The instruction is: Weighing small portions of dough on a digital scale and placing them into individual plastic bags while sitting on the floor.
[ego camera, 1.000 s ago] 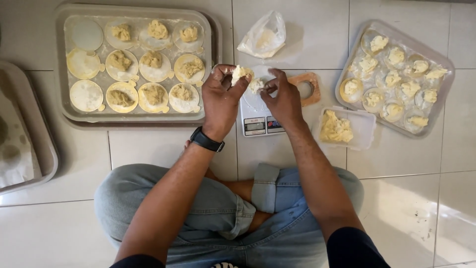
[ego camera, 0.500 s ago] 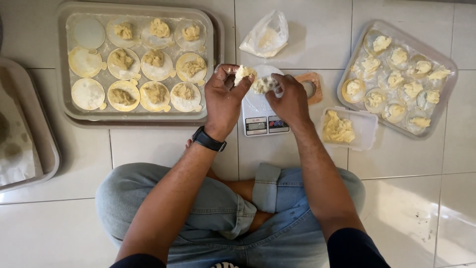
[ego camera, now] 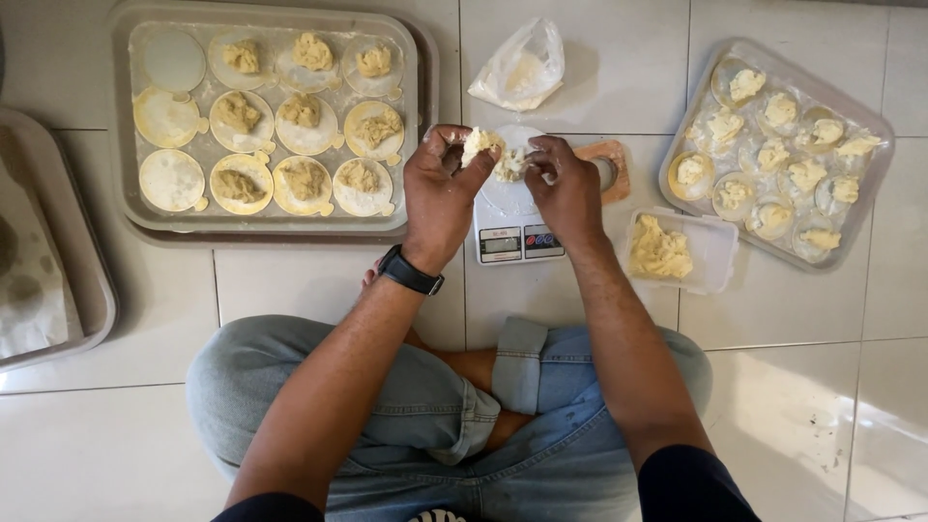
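Left hand [ego camera: 440,188] curled, fingertips pinching dough lump [ego camera: 477,145] above white kitchen scale [ego camera: 510,217] on tiled floor. Right hand [ego camera: 565,184] just beside, fingers closed on smaller dough bit [ego camera: 510,164], nearly touching lump. Tray of filled dough rounds [ego camera: 130,208] left; plastic box of dough [ego camera: 710,256] right of scale.

Left: big tray [ego camera: 416,116] of dough rounds stands near the left hand [ego camera: 440,193].
Right: tub [ego camera: 710,253] and small tray [ego camera: 870,184] crowd the tiles.
Ahead: bag [ego camera: 522,68] behind the scale [ego camera: 512,217].
Free: bare tiles [ego camera: 309,280] between tray and knees.
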